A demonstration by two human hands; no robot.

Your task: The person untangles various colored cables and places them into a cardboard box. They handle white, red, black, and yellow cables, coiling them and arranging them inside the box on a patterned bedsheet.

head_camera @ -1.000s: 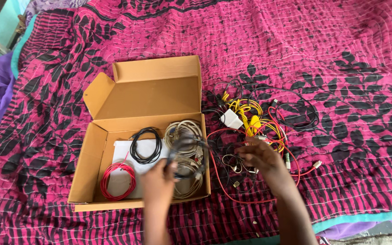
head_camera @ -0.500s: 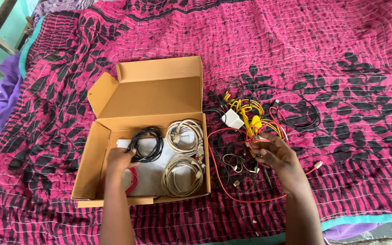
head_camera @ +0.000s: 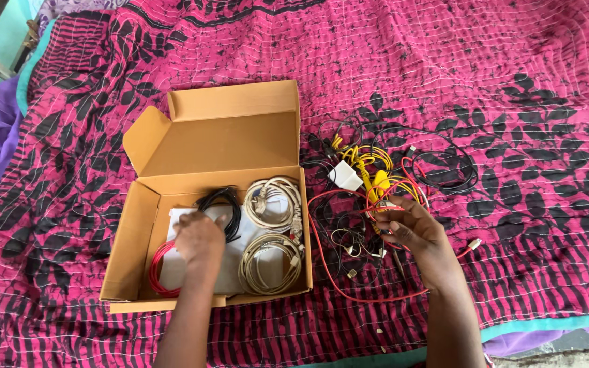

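Two hands work apart: my left hand (head_camera: pixel 200 238) rests on the black cable coil (head_camera: pixel 221 204), loosely curled; my right hand (head_camera: pixel 414 230) pinches the tangled cables (head_camera: pixel 383 187).

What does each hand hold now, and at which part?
The right hand pinches a thin cable from the tangled pile. The left hand rests over the black coil in the box; grip cannot be told.

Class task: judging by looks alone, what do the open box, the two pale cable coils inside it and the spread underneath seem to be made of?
Open box: matte brown cardboard, probably corrugated, with creased, folded flaps.
Pale cable coils: likely plastic-sheathed wire, slightly glossy and holding smooth loops.
Spread: woven cloth, probably quilted cotton, matte, with stitched lines, soft wrinkles and a magenta and black print.
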